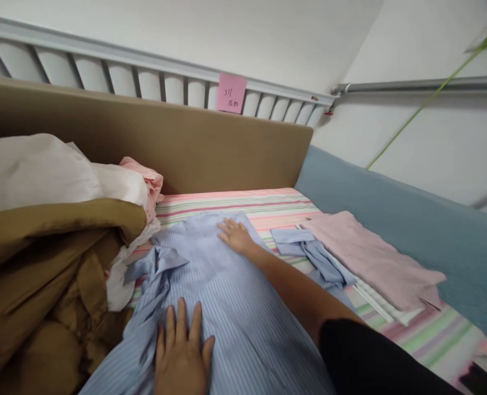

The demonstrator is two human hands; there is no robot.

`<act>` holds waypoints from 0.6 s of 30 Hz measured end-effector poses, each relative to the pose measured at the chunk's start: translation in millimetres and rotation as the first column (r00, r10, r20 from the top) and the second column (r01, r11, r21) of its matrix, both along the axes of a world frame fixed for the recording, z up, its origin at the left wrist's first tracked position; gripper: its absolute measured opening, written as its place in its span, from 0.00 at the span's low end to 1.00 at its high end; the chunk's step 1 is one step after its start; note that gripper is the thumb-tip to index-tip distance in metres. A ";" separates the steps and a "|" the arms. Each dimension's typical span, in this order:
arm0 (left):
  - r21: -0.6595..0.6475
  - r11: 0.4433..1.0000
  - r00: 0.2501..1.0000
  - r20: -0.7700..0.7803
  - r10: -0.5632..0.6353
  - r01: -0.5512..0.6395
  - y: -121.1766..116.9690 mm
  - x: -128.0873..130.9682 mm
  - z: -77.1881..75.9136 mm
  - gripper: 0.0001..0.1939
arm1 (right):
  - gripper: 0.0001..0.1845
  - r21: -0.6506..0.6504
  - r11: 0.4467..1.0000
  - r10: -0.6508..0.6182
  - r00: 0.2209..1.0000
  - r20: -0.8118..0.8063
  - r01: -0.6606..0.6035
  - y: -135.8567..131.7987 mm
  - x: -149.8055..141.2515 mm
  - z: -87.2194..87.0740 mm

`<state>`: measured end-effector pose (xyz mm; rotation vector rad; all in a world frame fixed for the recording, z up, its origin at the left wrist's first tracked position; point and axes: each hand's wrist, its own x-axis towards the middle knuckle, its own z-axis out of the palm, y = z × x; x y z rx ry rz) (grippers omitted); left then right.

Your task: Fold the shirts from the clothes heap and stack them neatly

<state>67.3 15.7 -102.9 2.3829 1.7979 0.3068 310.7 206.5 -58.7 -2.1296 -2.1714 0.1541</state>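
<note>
A pale blue striped shirt [235, 307] lies spread on a bed with a striped sheet [268, 207], reaching from the near side of the view almost to the bed's far edge, where a brown board [227, 148] stands. The left hand [181, 356] rests palm down on the near part of the shirt, fingers spread and pointing toward the far edge; it is fully opened out and grasps nothing. The right hand [237, 237], its arm in a black sleeve [370, 356] crossing above the shirt's right side, lies on the far part of the cloth, fingers likewise extended and closed on nothing. Along the shirt's left side the fabric is bunched into folds. Toward the bed's left edge a brown garment [54, 285] lies heaped, with a white cloth [49, 175] behind it and a pink cloth [146, 178] beside that, close to the brown board. Toward the right edge, near a blue panel [391, 214], a pale pink garment [370, 258] lies on top of white fabric [410, 316], with a crumpled blue striped piece [321, 260] just beside it, between it and the shirt. The panel meets the brown board at the bed's far right corner. Behind the board, a white radiator [140, 82] carries a pink note [230, 93].
</note>
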 end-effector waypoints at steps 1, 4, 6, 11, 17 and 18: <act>0.000 1.000 1.000 -0.003 0.002 -0.002 -2.2 0.5 6.2 0.27 | 0.28 -0.024 0.997 -0.076 0.997 -0.004 0.076 2.5 -0.7 4.5; -0.012 1.000 1.000 0.005 0.000 0.000 -6.8 0.8 21.9 0.26 | 0.29 -0.046 0.984 -0.172 0.985 -0.017 0.171 -1.8 -0.7 22.0; -0.017 1.000 1.000 0.026 -0.002 0.003 -7.8 -0.4 28.0 0.26 | 0.28 -0.006 0.994 -0.110 0.993 -0.044 0.110 -27.7 -2.5 32.0; 0.052 0.996 0.977 0.197 -0.080 0.072 -12.8 -5.8 39.2 0.24 | 0.23 0.175 0.973 0.171 0.978 -0.117 -0.149 -161.8 20.9 38.0; 0.004 0.999 0.818 0.574 0.040 -0.051 -47.5 -45.0 44.9 0.19 | 0.19 0.220 0.955 -0.130 0.946 -0.298 0.200 -301.5 126.6 35.0; -0.072 0.989 0.762 0.631 0.146 -0.130 -56.6 -56.5 41.2 0.19 | 0.18 0.219 0.933 -0.188 0.905 -0.382 0.287 -319.7 141.1 33.7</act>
